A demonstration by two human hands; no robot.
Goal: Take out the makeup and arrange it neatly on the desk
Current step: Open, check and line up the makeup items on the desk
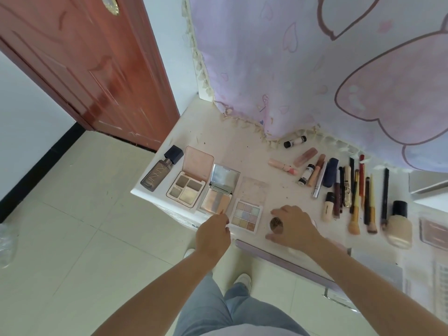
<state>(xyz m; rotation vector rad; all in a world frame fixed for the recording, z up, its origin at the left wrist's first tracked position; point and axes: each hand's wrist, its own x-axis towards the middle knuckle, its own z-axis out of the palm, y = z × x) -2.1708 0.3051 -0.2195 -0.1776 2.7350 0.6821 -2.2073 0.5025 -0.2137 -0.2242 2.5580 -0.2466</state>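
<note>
On the white desk [244, 151] lie a grey spray bottle [161, 168] and three open palettes: a four-pan one [190, 180], a mirrored one [219, 190] and a pastel nine-pan one [248, 207]. My right hand [294, 226] grips a small round brown jar [276, 224] near the front edge. My left hand [213, 235] hovers by the front edge, below the mirrored palette, fingers loosely curled and holding nothing that I can see. To the right lie lip products [283, 166], several tubes, pencils and brushes [355, 197], and a foundation bottle [398, 224].
A pink-and-lilac patterned curtain [315, 69] hangs over the desk's back. A red-brown door [92, 64] stands to the left. An open drawer's lilac edge [286, 263] juts out below the desk front. A pink case [435, 232] lies at the far right. Tiled floor and my legs are below.
</note>
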